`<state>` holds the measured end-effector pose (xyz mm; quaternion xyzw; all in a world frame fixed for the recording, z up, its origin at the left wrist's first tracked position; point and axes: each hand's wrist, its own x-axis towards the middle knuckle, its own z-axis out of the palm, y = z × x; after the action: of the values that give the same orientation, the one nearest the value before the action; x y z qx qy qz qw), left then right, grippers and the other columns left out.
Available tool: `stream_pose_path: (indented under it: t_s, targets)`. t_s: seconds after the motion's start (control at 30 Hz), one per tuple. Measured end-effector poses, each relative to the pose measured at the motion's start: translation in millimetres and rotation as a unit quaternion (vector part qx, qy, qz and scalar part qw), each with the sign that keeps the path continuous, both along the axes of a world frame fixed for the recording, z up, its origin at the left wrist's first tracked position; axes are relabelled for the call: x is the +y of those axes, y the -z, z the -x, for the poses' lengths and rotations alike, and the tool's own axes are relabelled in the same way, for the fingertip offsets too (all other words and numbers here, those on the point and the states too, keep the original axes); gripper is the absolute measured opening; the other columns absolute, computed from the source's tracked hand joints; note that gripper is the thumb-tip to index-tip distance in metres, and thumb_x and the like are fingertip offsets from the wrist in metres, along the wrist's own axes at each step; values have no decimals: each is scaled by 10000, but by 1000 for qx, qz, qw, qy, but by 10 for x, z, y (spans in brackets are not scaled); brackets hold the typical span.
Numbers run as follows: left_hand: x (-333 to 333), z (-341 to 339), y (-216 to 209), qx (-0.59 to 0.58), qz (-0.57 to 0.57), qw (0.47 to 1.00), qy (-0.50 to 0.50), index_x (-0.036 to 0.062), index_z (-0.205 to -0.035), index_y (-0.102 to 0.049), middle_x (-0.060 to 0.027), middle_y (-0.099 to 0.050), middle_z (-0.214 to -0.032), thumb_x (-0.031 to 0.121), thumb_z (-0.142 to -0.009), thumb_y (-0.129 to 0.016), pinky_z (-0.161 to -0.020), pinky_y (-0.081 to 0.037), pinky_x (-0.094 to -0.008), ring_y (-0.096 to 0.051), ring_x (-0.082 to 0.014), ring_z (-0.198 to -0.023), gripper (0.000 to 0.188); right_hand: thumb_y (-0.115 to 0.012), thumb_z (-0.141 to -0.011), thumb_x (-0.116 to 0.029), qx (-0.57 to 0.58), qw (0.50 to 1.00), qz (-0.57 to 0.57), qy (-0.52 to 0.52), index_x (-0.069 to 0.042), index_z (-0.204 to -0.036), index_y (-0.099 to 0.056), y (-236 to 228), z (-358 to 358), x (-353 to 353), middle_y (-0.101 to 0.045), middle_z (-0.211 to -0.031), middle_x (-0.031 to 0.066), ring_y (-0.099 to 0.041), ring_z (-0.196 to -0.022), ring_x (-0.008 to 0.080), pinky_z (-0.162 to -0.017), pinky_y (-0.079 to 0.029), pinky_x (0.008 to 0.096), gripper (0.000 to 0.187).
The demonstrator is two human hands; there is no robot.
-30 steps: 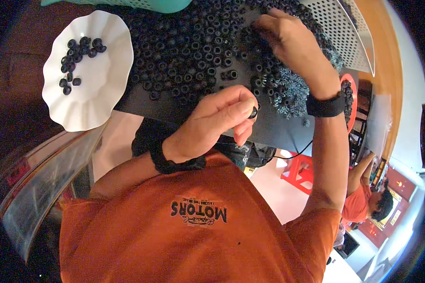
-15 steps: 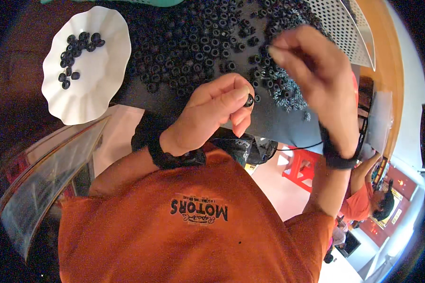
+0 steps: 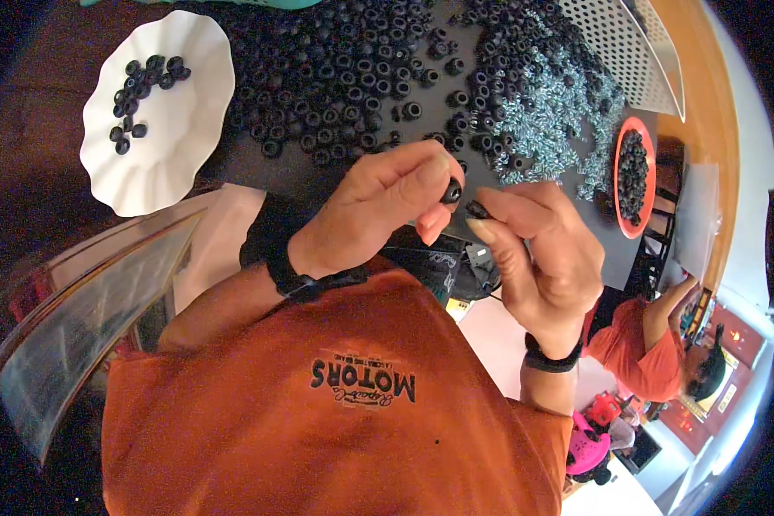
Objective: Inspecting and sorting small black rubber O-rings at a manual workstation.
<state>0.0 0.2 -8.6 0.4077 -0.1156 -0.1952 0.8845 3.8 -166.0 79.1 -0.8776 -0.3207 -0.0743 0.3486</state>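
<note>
My left hand [image 3: 365, 206] pinches a black barrel-shaped plastic piece [image 3: 451, 191] between thumb and fingers, its round open end facing right. Close beside it, my right hand [image 3: 550, 262] grips a smaller black piece [image 3: 476, 210] at the thumb and fingertips. The two pieces are slightly apart. Beyond the hands, many loose black barrel-shaped pieces [image 3: 318, 95] cover the dark table. A heap of small silvery coils, like springs [image 3: 546, 116], lies at their right. Farther right, a red oval bowl [image 3: 651, 163] holds small black parts.
At the far left, a white wavy-edged plate [image 3: 168, 172] carries several black pieces. A white perforated basket [image 3: 623, 56] stands at the far right, and a green container's edge [image 3: 275, 3] shows at the top. Another person in orange [image 3: 636, 348] is in the right background.
My right hand has come down from above the silvery coils to beside my left hand, now showing a small black piece at its fingertips. My left hand keeps its hold, nearly still.
</note>
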Motion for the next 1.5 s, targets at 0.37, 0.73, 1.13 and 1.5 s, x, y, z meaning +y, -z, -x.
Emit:
stream_pose_path:
  t_s: [0.37,0.73,1.13,1.5]
  targets:
    - [18,30,-73,-58,-71,996,13,44,-897,-517,36,-446,-663,323,-991,-399,-577,-364,-196,-420,-46,-612,317,-735,-715,-75,-35,997,61,-11,-18,-968,-602,-15,68,-13,-616,-795,99,-621,-625,242,-486,-489,332,292]
    - [73,-8,20,-159,-144,976,36,26,-944,-518,-38,-500,-825,335,-979,-385,-594,-376,-273,-457,-122,-662,339,-733,-735,-92,-22,998,35,45,8,-846,-620,47,162,83,-591,-698,124,-547,-545,200,-473,-402,274,188]
    - [76,-38,-56,-238,-169,956,-3,32,-900,-535,-96,-505,-736,270,-951,-422,-590,-402,-335,-529,-248,-645,269,-763,-733,-93,300,925,-203,118,-17,-882,-563,185,269,14,-558,-732,28,-537,-643,120,-592,-430,244,261]
    - [88,-30,-48,-174,-133,976,21,47,-854,-618,-48,-556,-615,372,-944,-455,-482,-386,-276,-538,-152,-517,374,-735,-775,-96,539,768,-343,55,-7,-1120,-475,220,107,19,-545,-775,-10,-497,-679,60,-607,-392,193,441]
